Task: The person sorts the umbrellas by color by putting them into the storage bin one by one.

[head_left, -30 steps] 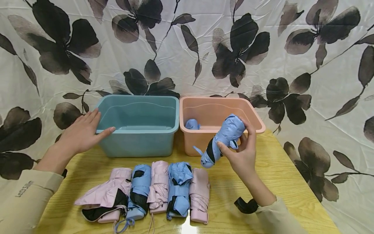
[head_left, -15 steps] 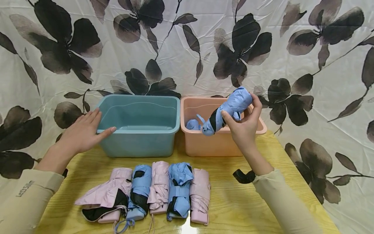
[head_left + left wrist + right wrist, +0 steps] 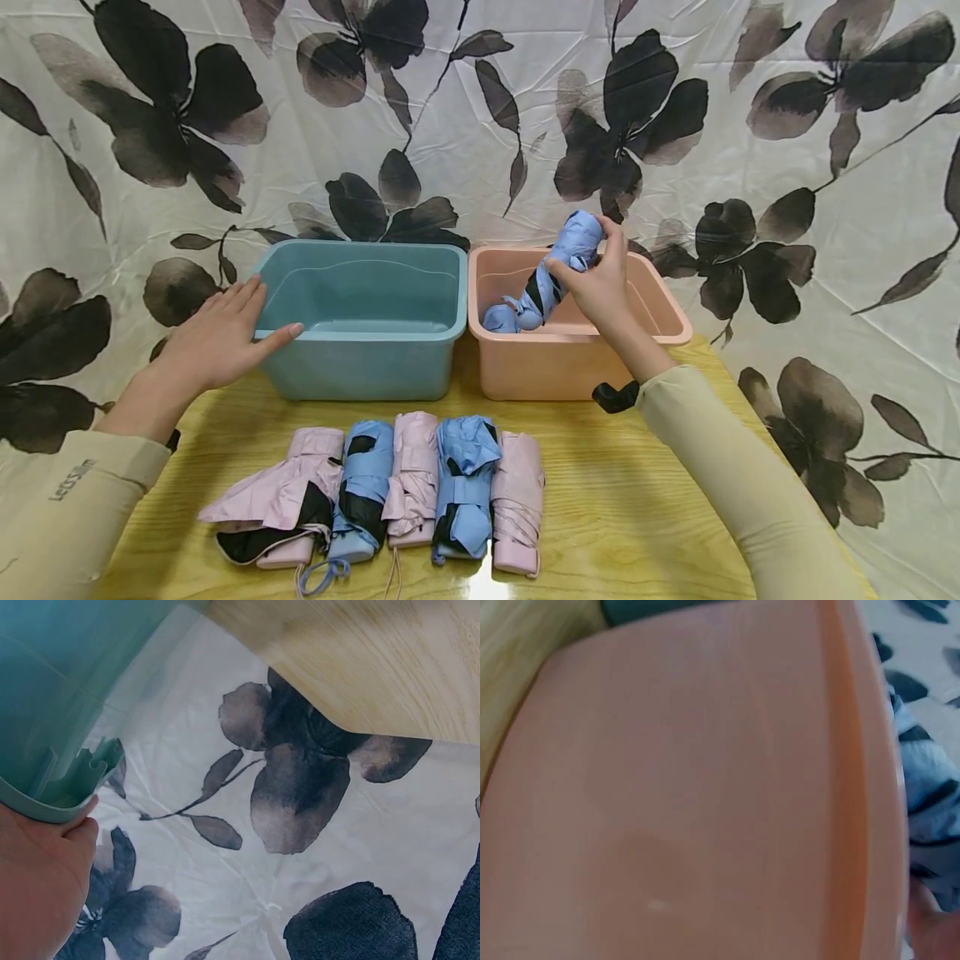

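Observation:
My right hand [image 3: 600,279] grips a folded blue umbrella [image 3: 576,239] tilted over the inside of the orange bin [image 3: 555,367]; its lower end is beside another blue umbrella [image 3: 499,318] in that bin's left part. In the right wrist view the bin's wall [image 3: 705,787] hides most of the umbrella [image 3: 932,795]. My left hand [image 3: 217,337] rests with extended fingers on the left rim of the teal bin [image 3: 360,367]. The left wrist view has that hand [image 3: 41,881] touching the bin's rim [image 3: 45,810].
In front of the bins, a row of folded umbrellas lies on the wooden table [image 3: 600,492]: a loosely wrapped pink one [image 3: 277,500], a blue one [image 3: 363,487], a pink one [image 3: 412,475], a blue one [image 3: 465,487] and a pink one [image 3: 517,500]. Floral cloth [image 3: 480,125] hangs behind.
My right hand has carried the blue umbrella from in front of the orange bin up over its rim, then left and down into it. My left hand has stayed on the teal bin.

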{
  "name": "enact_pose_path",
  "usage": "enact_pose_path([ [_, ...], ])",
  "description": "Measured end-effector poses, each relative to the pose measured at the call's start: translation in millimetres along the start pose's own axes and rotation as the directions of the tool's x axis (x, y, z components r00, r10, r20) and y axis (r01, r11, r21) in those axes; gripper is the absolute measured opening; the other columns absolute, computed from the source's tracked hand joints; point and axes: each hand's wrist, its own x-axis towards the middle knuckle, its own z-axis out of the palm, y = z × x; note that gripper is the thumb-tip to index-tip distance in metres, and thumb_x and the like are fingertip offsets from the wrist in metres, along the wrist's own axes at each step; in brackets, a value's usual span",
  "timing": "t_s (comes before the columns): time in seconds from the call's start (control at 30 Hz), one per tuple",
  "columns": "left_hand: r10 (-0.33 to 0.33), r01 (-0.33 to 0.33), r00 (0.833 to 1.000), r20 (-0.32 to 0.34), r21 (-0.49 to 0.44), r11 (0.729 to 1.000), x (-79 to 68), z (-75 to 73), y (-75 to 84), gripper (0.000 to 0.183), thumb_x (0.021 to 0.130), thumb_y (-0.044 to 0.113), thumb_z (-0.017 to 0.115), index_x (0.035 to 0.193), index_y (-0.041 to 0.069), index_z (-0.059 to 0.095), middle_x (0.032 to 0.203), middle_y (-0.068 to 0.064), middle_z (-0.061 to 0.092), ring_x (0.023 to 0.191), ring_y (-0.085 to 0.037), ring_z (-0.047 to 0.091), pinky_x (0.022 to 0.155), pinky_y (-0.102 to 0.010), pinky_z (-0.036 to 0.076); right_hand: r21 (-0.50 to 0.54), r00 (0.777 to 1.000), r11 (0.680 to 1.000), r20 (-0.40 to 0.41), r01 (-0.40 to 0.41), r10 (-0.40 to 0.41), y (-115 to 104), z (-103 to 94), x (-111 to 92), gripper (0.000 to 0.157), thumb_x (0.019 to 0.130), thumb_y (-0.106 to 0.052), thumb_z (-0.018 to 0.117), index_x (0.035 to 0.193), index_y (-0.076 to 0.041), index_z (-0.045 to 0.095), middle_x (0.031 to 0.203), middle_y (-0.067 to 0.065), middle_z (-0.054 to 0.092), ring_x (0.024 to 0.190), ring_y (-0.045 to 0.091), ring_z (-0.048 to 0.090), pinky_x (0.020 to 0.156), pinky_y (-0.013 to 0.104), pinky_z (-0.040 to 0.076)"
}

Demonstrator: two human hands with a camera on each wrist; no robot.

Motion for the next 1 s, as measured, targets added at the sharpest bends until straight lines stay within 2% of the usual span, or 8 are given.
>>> enact_pose_path([
  [0.1,-0.001,0.001,1.0,0.001,0.001,1.0,-1.2,-0.1,-1.0,0.104,0.104,0.068,0.038,0.158,-0.017,0.012,0.165,-0.039,0.005,0.153,-0.056,0.007,0.124,-0.067,0.006,-0.056,0.991,0.994,0.1,-0.089,0.094,5,6.0,12,0.093,0.086,-0.018,0.082,0.16,-0.008,0.028,0.158,0.015,0.031,0.131,0.028,0.045,0.104,0.042,0.048],
  [0.2,0.0,0.0,1.0,-0.002,0.001,1.0,-1.9,-0.6,-2.2,0.104,0.104,0.067,0.038,0.158,-0.017,0.012,0.165,-0.039,0.006,0.153,-0.056,0.008,0.124,-0.067,0.006,-0.086,0.96,0.98,0.202,-0.179,0.193,7,13.3,23,0.092,0.086,-0.014,0.081,0.16,-0.007,0.026,0.157,0.018,0.031,0.134,0.03,0.043,0.105,0.045,0.049],
  [0.33,0.003,-0.003,1.0,-0.008,-0.001,1.0,-1.6,-1.1,-3.0,0.103,0.104,0.067,0.039,0.158,-0.017,0.013,0.166,-0.038,0.007,0.154,-0.056,0.008,0.124,-0.068,0.007,-0.152,0.903,0.947,0.29,-0.284,0.318,9,22.8,32,0.092,0.086,-0.011,0.08,0.16,-0.005,0.026,0.154,0.022,0.034,0.126,0.032,0.049,0.094,0.046,0.057],
  [0.47,0.01,-0.01,1.0,-0.008,-0.002,1.0,-0.5,-1.2,-2.5,0.102,0.104,0.067,0.039,0.159,-0.016,0.014,0.166,-0.037,0.007,0.154,-0.055,0.008,0.124,-0.067,0.007,-0.222,0.84,0.907,0.348,-0.357,0.416,12,29.3,36,0.091,0.085,-0.01,0.08,0.159,-0.005,0.027,0.15,0.024,0.038,0.12,0.033,0.052,0.087,0.046,0.061],
  [0.6,0.013,-0.013,1.0,-0.004,0.0,1.0,0.0,-2.4,-1.5,0.102,0.105,0.066,0.039,0.158,-0.017,0.014,0.166,-0.037,0.007,0.154,-0.055,0.008,0.124,-0.067,0.007,-0.257,0.779,0.881,0.413,-0.397,0.472,20,31.9,40,0.091,0.087,-0.008,0.08,0.16,-0.005,0.026,0.149,0.024,0.04,0.12,0.034,0.052,0.089,0.045,0.059],
  [0.77,0.015,-0.015,1.0,-0.002,-0.011,1.0,-0.1,-2.5,-0.5,0.102,0.105,0.066,0.04,0.158,-0.017,0.015,0.166,-0.037,0.008,0.154,-0.055,0.008,0.124,-0.067,0.008,-0.298,0.699,0.844,0.473,-0.445,0.536,32,31.7,42,0.093,0.089,-0.004,0.078,0.162,-0.006,0.02,0.153,0.023,0.036,0.126,0.034,0.049,0.103,0.048,0.053],
  [0.87,0.014,-0.014,1.0,-0.006,-0.016,1.0,-0.4,-2.5,-0.5,0.102,0.104,0.067,0.041,0.158,-0.016,0.016,0.167,-0.037,0.009,0.154,-0.054,0.009,0.124,-0.067,0.008,-0.326,0.676,0.839,0.496,-0.436,0.545,37,32.7,43,0.094,0.088,-0.003,0.079,0.162,-0.005,0.02,0.154,0.023,0.036,0.127,0.035,0.048,0.107,0.05,0.05],
  [1.0,0.009,-0.009,1.0,0.0,-0.009,1.0,-1.2,-5.4,-0.4,0.102,0.104,0.067,0.041,0.159,-0.016,0.016,0.167,-0.037,0.009,0.155,-0.054,0.009,0.124,-0.068,0.008,-0.359,0.659,0.84,0.522,-0.406,0.541,41,36.5,44,0.094,0.086,-0.001,0.081,0.16,-0.003,0.023,0.152,0.023,0.038,0.123,0.034,0.049,0.099,0.048,0.054],
])
